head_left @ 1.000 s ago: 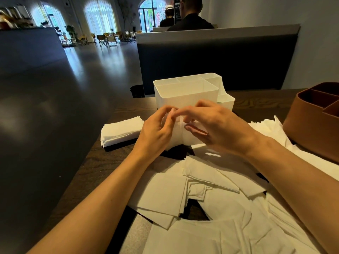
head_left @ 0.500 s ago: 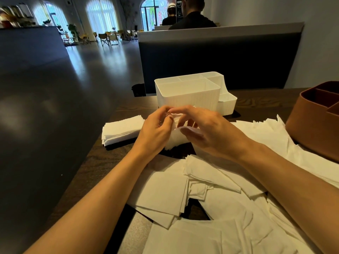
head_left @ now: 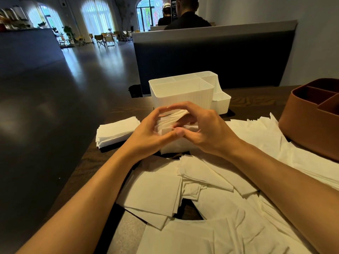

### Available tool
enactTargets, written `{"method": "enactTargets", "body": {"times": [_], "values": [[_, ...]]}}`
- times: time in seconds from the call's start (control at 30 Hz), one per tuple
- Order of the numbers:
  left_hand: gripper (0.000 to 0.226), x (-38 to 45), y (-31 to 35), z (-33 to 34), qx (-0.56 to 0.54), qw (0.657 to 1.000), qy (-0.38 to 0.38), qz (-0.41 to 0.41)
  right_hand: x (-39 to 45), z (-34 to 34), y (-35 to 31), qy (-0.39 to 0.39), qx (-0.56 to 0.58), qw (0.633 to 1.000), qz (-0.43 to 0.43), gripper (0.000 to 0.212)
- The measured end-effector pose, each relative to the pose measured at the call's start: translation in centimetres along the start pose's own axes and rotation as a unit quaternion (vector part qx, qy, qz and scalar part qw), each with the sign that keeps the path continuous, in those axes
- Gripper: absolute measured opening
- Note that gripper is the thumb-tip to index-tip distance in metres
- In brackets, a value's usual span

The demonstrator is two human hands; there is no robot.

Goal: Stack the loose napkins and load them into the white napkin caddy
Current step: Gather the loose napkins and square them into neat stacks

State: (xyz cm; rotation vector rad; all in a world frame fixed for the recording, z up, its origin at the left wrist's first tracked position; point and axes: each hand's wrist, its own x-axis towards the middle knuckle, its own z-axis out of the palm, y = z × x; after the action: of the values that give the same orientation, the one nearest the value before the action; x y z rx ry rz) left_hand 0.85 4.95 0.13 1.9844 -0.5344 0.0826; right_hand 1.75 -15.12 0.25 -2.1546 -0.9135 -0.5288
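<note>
A small bundle of white napkins (head_left: 174, 118) is held between both hands just in front of the white napkin caddy (head_left: 183, 92). My left hand (head_left: 150, 132) grips its left side and my right hand (head_left: 207, 129) curls over its top and right side, thumbs meeting at the front. The caddy's compartments look bare inside. A neat stack of napkins (head_left: 117, 130) lies on the table to the left of my hands. Loose napkins (head_left: 201, 189) are scattered over the near table, under my forearms.
A brown leather caddy (head_left: 311, 116) stands at the right edge. The dark wooden table (head_left: 102, 156) ends at the left, with open floor beyond. A dark booth partition (head_left: 211, 57) rises behind the white caddy, with people seated past it.
Both hands have closed tighter round the bundle and lifted it slightly, squaring it up. The fingertips now meet over its top.
</note>
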Motion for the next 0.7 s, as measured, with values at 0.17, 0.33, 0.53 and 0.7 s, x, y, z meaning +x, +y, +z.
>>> {"method": "enactTargets", "body": {"times": [0.17,0.33,0.53,0.7], "values": [[0.073,0.2,-0.7,0.3,0.027,1.000,0.003,-0.004,0.3,-0.3,0.5,0.043,-0.056,0.998,0.003,0.066],[0.046,0.2,-0.5,0.3,0.015,0.999,0.028,0.010,0.0,-1.9,1.9,-0.028,-0.056,0.990,0.126,0.099],[0.067,0.2,-0.8,0.5,-0.001,1.000,0.014,0.014,-0.7,-2.0,2.3,-0.097,-0.033,0.981,0.163,0.099],[0.079,0.3,-1.0,0.6,0.014,1.000,0.016,0.015,-0.8,-1.8,2.0,-0.099,-0.011,0.983,0.154,0.091]]}}
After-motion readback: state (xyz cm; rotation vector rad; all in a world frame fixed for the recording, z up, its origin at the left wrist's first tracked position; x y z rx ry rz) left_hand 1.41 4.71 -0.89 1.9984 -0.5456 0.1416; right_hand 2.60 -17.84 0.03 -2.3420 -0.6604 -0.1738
